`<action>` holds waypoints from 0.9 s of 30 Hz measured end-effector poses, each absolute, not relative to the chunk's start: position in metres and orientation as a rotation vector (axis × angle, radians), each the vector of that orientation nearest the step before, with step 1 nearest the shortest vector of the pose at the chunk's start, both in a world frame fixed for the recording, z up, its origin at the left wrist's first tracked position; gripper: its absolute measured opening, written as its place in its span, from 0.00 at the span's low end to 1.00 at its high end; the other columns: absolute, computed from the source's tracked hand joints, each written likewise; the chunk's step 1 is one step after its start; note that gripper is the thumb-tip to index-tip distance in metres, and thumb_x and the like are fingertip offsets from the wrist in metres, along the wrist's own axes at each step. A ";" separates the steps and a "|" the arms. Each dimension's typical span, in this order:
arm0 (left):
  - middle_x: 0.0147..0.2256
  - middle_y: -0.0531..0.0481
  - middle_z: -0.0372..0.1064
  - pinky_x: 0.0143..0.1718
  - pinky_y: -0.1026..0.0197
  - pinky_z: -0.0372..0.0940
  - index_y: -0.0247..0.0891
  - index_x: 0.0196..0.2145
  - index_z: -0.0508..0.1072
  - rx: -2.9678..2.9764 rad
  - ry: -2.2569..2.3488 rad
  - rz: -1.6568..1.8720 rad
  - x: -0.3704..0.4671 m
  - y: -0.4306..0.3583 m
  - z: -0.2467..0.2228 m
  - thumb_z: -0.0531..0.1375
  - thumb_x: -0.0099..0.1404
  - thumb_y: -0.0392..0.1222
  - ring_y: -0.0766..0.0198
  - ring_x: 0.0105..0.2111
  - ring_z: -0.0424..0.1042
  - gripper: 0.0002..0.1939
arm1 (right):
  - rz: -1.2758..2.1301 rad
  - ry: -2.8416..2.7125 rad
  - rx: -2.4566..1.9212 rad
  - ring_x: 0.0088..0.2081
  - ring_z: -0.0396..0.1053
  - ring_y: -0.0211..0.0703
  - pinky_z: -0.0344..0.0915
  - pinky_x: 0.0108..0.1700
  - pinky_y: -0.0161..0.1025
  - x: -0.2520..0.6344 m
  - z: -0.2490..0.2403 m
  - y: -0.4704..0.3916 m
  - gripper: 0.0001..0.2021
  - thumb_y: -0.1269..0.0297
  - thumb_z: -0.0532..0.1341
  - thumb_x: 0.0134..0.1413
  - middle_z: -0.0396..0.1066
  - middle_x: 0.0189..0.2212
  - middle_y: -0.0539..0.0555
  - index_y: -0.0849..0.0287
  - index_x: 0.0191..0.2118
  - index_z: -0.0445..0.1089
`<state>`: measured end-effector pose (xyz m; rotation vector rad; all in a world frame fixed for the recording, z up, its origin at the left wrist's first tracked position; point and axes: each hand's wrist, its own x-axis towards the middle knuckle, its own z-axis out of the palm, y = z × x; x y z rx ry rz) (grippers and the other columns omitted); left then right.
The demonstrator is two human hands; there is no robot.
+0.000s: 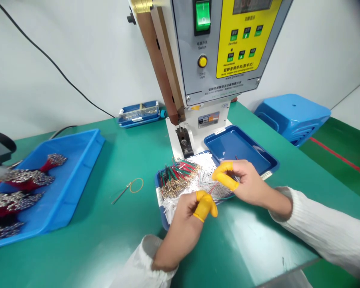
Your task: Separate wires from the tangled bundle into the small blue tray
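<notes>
My left hand [192,216], with yellow finger covers, is closed in a pinch over the near edge of a blue tray [165,222]. My right hand [238,180], also with yellow covers, has its thumb and index finger curled toward each other above the tray's right side. What either hand holds is too small to make out. In the tray lie red and green wires with brass-coloured ends [178,178] and many thin white pieces [205,162]. Thin wires show between and behind my hands.
A crimping machine [195,96] stands behind the tray. An adjoining blue tray [243,150] sits right of it. A large blue bin [69,192] with wire bundles is at left. A yellow ring [137,185] and thin wires lie between. A blue stool [292,114] stands at right.
</notes>
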<state>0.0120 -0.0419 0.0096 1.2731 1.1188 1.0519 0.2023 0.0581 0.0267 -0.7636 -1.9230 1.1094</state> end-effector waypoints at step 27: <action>0.19 0.57 0.56 0.27 0.64 0.51 0.36 0.28 0.75 1.245 1.028 1.077 0.015 -0.042 0.014 0.57 0.75 0.52 0.70 0.21 0.51 0.22 | 1.386 -1.944 -0.328 0.49 0.70 0.43 0.69 0.51 0.41 0.207 0.048 0.052 0.14 0.70 0.66 0.64 0.72 0.49 0.56 0.53 0.54 0.76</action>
